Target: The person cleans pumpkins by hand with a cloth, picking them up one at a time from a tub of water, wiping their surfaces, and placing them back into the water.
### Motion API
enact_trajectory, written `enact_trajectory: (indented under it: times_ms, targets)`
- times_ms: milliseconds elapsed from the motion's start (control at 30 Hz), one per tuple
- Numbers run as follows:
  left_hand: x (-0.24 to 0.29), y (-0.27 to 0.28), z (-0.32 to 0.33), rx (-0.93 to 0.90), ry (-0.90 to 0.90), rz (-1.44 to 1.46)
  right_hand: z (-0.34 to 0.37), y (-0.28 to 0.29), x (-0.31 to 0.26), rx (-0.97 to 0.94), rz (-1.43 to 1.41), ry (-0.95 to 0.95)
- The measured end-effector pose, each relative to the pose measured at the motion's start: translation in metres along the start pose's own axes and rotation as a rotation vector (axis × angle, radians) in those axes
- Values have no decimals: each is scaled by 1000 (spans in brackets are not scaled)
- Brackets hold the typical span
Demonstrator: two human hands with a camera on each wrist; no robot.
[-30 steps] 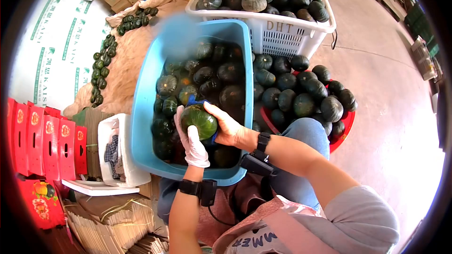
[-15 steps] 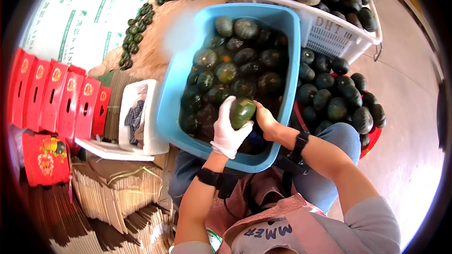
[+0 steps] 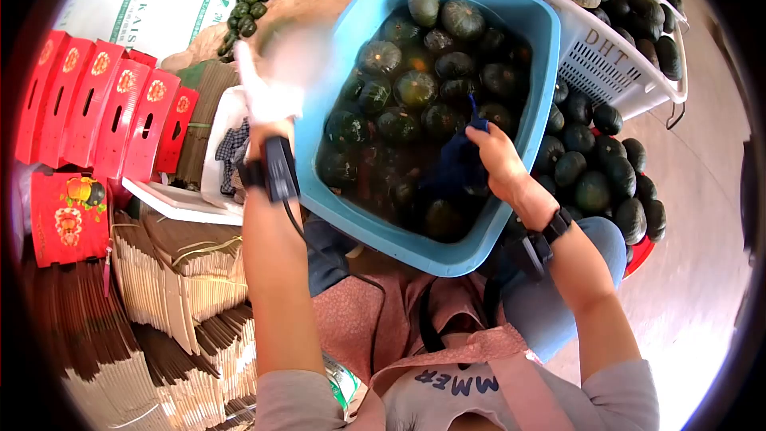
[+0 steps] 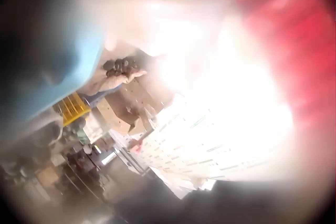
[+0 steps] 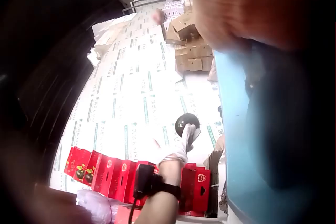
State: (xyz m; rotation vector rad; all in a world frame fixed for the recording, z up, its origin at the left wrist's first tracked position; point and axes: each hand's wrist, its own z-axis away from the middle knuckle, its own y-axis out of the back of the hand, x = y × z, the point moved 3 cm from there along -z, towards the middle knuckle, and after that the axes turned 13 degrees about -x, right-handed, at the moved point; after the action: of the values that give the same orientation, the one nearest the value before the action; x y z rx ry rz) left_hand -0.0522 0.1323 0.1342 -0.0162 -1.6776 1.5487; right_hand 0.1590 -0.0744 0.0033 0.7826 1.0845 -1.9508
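Observation:
My left hand (image 3: 275,84), in a white glove, is out past the left rim of the blue tub (image 3: 343,56), blurred in the head view. It holds a dark green pumpkin (image 5: 187,123), which shows clearly in the right wrist view. Over the tub's right side, my bare right hand (image 3: 501,164) grips a dark blue cloth (image 3: 455,166) that hangs down to the water. Several pumpkins (image 3: 416,89) lie in the murky water beside it. Glare washes out much of the left wrist view.
Red boxes (image 3: 96,112) and a white foam box (image 3: 179,201) stand left of the tub, above stacked flat cartons (image 3: 171,287). Pumpkins in a row (image 3: 251,4) lie on a tan cloth. To the right are a white crate (image 3: 606,60) and a pile of pumpkins (image 3: 594,191).
The left hand has carried the pumpkin from the tub out to the left, away from the right hand. My right hand stays over the tub with the cloth. The head view has shifted.

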Motion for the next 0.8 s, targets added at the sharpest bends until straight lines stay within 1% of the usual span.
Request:
enact_trajectory:
  times_ms: [33, 67, 100, 133, 167, 233, 300, 333, 367, 433, 467, 500, 533, 567, 600, 633, 667, 733, 767, 800]
  targets:
    - [4, 6, -13, 39, 32, -180, -2, 3, 4, 8, 4, -3]
    - [-5, 31, -29, 80, 121, -445, -5, 7, 0, 130, 151, 30]
    - [-18, 53, -34, 98, 263, -702, -9, 6, -8, 250, 292, 71]
    - [-39, 77, -39, 111, 429, -920, -14, 0, -11, 279, 428, 74]
    - [-62, 98, -40, 117, 585, -1090, -22, -6, -9, 245, 451, -16]
    - [-105, 121, -39, 144, 816, -1332, -59, -9, 13, 264, 634, -75]
    - [-132, 123, -39, 253, 951, -1479, -110, -2, 46, -72, 1060, -225]
    - [-138, 96, -33, 405, 947, -1522, -105, -13, 31, -34, 1001, -318]
    - [-148, 115, -43, 480, 929, -1562, -99, -28, 19, 1, 940, -412]
    - [-152, 97, -36, 463, 940, -1565, -123, -31, 32, -153, 924, -513]
    - [-161, 102, -33, 425, 883, -1522, -135, -29, 45, -300, 1033, -414]
    - [-172, 115, -30, 385, 818, -1482, -149, -27, 64, -389, 1230, -378]
    - [-187, 147, -34, 354, 765, -1535, -164, -24, 84, -468, 1427, -323]
    - [-197, 173, -40, 324, 709, -1587, -171, -28, 85, -463, 1576, -321]
    - [-196, 175, -42, 334, 731, -1620, -177, -32, 84, -455, 1724, -321]
    - [-197, 178, -42, 345, 759, -1649, -166, -39, 71, -358, 1359, -394]
    - [-203, 217, -54, 338, 959, -1535, -147, -47, 56, -267, 990, -451]
    - [-168, 180, -36, 175, 970, -1495, -112, -61, 41, -94, 242, -516]
    - [-152, 159, -27, 126, 957, -1409, -119, -58, 51, -16, 39, -457]
    - [-139, 139, -19, 91, 928, -1294, -121, -60, 48, -95, -17, -440]
